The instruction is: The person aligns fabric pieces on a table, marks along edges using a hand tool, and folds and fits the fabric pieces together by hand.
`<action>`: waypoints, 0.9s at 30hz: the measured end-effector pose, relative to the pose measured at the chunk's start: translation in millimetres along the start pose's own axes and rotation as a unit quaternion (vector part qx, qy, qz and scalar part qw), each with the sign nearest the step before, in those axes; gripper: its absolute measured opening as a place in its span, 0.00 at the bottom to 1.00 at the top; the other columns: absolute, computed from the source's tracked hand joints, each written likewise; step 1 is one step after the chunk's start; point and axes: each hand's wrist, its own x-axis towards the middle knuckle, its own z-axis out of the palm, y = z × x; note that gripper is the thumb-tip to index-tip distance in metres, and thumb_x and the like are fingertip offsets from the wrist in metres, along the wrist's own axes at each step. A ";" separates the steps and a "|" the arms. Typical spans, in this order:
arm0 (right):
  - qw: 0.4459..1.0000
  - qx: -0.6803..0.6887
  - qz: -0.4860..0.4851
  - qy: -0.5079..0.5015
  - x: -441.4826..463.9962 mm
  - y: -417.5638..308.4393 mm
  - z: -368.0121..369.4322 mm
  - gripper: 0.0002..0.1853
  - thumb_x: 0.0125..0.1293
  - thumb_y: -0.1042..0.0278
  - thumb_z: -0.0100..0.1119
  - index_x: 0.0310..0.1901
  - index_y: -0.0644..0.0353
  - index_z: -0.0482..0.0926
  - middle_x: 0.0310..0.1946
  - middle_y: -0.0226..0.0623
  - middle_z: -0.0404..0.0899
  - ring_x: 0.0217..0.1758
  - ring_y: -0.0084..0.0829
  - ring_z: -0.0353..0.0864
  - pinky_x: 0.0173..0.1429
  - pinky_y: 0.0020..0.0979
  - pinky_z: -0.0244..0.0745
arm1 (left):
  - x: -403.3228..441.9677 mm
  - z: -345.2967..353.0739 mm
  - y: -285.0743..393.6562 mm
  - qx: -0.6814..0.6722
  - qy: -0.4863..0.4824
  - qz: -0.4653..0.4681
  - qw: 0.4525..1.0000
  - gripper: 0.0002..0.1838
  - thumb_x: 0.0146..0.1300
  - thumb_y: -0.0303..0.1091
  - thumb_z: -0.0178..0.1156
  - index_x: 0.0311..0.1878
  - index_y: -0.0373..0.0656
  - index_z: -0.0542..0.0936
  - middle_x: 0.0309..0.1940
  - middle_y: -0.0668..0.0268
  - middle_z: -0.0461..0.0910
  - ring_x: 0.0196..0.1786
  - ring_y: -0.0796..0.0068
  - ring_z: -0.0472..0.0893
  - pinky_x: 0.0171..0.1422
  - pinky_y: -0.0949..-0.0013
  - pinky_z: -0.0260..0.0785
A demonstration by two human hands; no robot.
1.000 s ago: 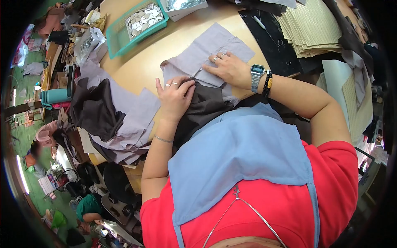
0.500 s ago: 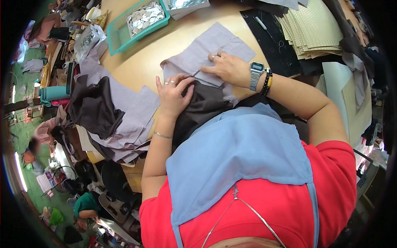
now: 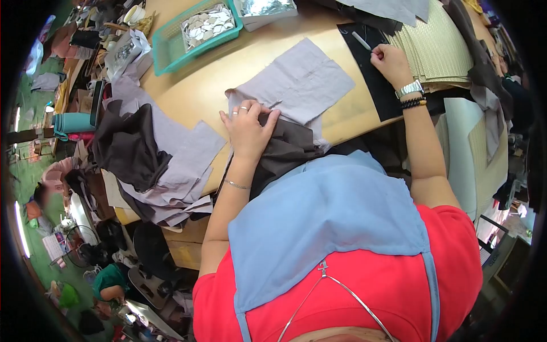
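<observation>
My left hand (image 3: pixel 249 128) rests on the near left part of a light grey-purple cloth (image 3: pixel 302 80), its fingers bent over the edge where dark brown fabric (image 3: pixel 292 139) meets it. Thumb and fingertips press close together there. On the right, my right hand (image 3: pixel 392 64) is at the white-handled tool (image 3: pixel 360 41), thumb and fingers pinched at its thin lower end. That tool lies over a black mat (image 3: pixel 364 71). The cloth is spread on the wooden table (image 3: pixel 194 94), with a fold near my left fingertips.
A green basket (image 3: pixel 165 64) holds pale pieces at the back, beside a box (image 3: pixel 268 20). More dark fabric (image 3: pixel 122 148) and grey-purple cloth (image 3: pixel 191 151) lie at left. Textured sheets (image 3: pixel 436 48) are stacked at right. A person in green (image 3: pixel 108 280) is at lower left.
My right hand has left the grey-purple cloth and moved right to the white-handled tool, where its fingers have closed. My left hand stays at the fabric edge.
</observation>
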 end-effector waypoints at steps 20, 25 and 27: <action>0.756 0.602 0.157 -0.203 -55.0 -140.3 89.1 0.09 0.70 0.69 0.62 0.45 0.57 0.72 0.40 0.36 0.84 0.38 0.22 0.86 0.37 0.21 0.83 | 5.7 4.4 1.0 -0.019 -0.004 -0.051 0.999 0.26 0.53 0.59 0.71 0.54 0.61 0.86 0.46 0.72 0.80 0.57 0.64 0.77 0.72 0.24 0.43; 0.755 0.604 0.170 -0.191 -54.9 -141.5 86.9 0.09 0.71 0.69 0.62 0.45 0.57 0.71 0.40 0.36 0.84 0.37 0.21 0.86 0.36 0.21 0.83 | 4.8 4.0 0.3 -0.014 -0.005 -0.051 0.999 0.27 0.53 0.59 0.70 0.55 0.62 0.86 0.46 0.71 0.80 0.57 0.63 0.77 0.72 0.24 0.43; 0.756 0.602 0.168 -0.194 -55.1 -141.4 87.9 0.09 0.71 0.69 0.62 0.45 0.57 0.71 0.39 0.36 0.84 0.37 0.21 0.86 0.36 0.21 0.83 | 4.8 3.9 0.6 -0.012 -0.005 -0.051 0.999 0.27 0.53 0.59 0.70 0.55 0.62 0.86 0.46 0.71 0.80 0.57 0.62 0.77 0.72 0.25 0.44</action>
